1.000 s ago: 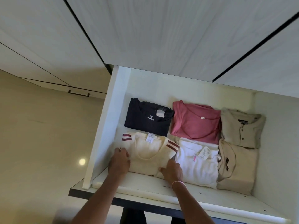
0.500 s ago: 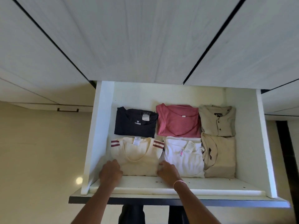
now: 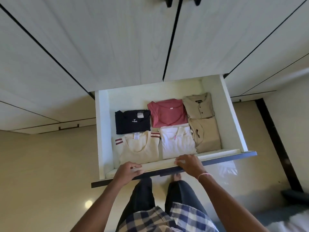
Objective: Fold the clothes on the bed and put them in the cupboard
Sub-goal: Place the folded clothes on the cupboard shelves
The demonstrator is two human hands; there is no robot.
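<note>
Seen from above, a white drawer (image 3: 103,131) stands pulled out from the bottom of a pale wood-grain cupboard (image 3: 117,39). Six folded shirts lie flat inside it in two rows. In the back row are a black shirt (image 3: 132,122), a pink shirt (image 3: 167,113) and a beige buttoned shirt (image 3: 199,104). In the front row are a cream shirt with red stripes (image 3: 140,148), a white shirt (image 3: 177,144) and a plain beige shirt (image 3: 207,133). The person's hands are apart on the drawer's front edge. The right hand (image 3: 189,164), with a bracelet (image 3: 204,175) on its wrist, curls its fingers over the rim. The left hand (image 3: 128,170) lies on the edge, but whether it grips cannot be told.
</note>
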